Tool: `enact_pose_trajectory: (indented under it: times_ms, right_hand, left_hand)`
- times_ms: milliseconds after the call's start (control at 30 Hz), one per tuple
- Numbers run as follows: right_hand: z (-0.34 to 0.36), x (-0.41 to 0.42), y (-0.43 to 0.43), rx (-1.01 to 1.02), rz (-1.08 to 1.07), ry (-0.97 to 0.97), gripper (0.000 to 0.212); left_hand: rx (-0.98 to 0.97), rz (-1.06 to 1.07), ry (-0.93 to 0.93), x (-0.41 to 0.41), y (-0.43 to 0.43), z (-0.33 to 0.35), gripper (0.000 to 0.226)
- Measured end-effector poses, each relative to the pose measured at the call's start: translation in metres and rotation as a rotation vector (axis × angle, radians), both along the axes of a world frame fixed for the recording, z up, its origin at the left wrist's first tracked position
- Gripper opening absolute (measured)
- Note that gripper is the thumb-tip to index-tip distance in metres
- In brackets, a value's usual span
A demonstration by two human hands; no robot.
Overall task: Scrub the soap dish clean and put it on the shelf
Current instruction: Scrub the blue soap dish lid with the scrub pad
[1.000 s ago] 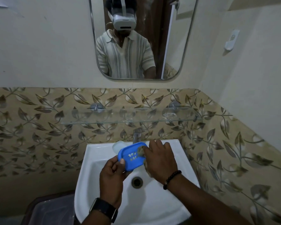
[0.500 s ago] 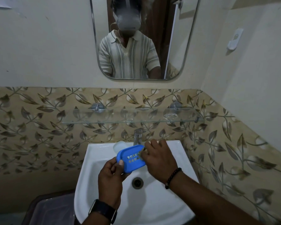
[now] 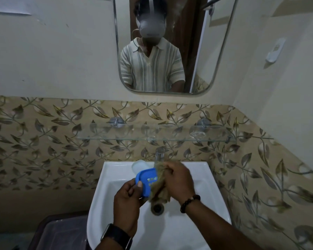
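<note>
The blue slotted soap dish (image 3: 145, 179) is held tilted over the white basin (image 3: 116, 179). My left hand (image 3: 129, 202) pinches its lower left edge, thumb on the rim. In my right hand (image 3: 179, 181) is a brownish scrub cloth (image 3: 158, 184), pressed against the dish's right side and hanging down toward the drain (image 3: 158, 208). The glass shelf (image 3: 152, 135) runs along the tiled wall above the tap (image 3: 160, 156).
A white bar of soap (image 3: 139, 166) lies on the basin's back ledge, left of the tap. A crumpled clear wrapper (image 3: 197, 135) sits on the shelf's right part. A mirror (image 3: 170, 46) hangs above. A dark bin with a clear liner (image 3: 61, 233) stands at the lower left.
The cloth has slid down across the dish and now hangs longer below my right hand. The dish stays in my left hand over the basin.
</note>
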State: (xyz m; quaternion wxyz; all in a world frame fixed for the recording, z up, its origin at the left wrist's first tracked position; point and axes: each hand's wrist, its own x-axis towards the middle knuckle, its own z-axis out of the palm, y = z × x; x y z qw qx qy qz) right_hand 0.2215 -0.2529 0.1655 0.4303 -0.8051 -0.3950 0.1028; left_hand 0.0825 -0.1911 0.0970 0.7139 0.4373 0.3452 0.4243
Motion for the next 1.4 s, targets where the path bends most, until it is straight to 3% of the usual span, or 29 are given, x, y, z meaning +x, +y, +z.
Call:
enact_pose_trajectory:
  times_ms: [67, 133, 300, 533, 600, 667, 833, 967, 1133, 1267, 1400]
  right_hand:
    - [0.0, 0.005, -0.003, -0.099, -0.099, -0.252, 0.025]
    - [-0.002, -0.006, -0.002, -0.178, 0.018, -0.391, 0.028]
    - [-0.006, -0.035, -0.005, 0.024, 0.401, -0.447, 0.035]
    - [-0.009, 0.001, -0.026, -0.179, 0.151, -0.954, 0.028]
    - [-0.011, -0.01, -0.026, -0.201, 0.055, -0.937, 0.018]
    - [-0.01, -0.025, -0.025, -0.178, 0.006, -0.803, 0.004]
    - [-0.02, -0.03, -0.043, -0.064, 0.321, -0.572, 0.022]
    - [-0.02, -0.019, -0.049, -0.078, 0.318, -0.648, 0.037]
    - [-0.017, -0.002, -0.053, -0.014, 0.503, -0.681, 0.021]
    - [-0.019, -0.004, -0.052, -0.066, 0.568, -0.769, 0.038]
    - [-0.011, 0.0, -0.045, 0.023, 0.631, -0.587, 0.027]
  left_hand:
    - [0.007, -0.03, -0.01, -0.002, -0.001, 0.002, 0.02]
    - [0.029, -0.072, -0.006, -0.001, -0.002, 0.005, 0.022]
    - [-0.032, -0.049, 0.018, -0.001, 0.007, 0.004, 0.02]
    - [0.044, -0.061, -0.026, -0.01, 0.013, 0.017, 0.019]
    - [0.043, -0.046, -0.019, -0.006, 0.007, 0.019, 0.017]
    - [0.036, -0.021, -0.025, -0.005, 0.001, 0.019, 0.017]
    - [0.0, -0.022, -0.051, -0.009, 0.004, 0.021, 0.017]
    - [-0.026, -0.078, -0.055, -0.011, 0.002, 0.024, 0.016]
    - [-0.073, -0.107, -0.001, -0.017, 0.005, 0.02, 0.019]
    - [-0.075, -0.112, 0.004, -0.021, 0.007, 0.024, 0.023]
    - [0.018, -0.176, 0.01, -0.026, 0.009, 0.031, 0.032]
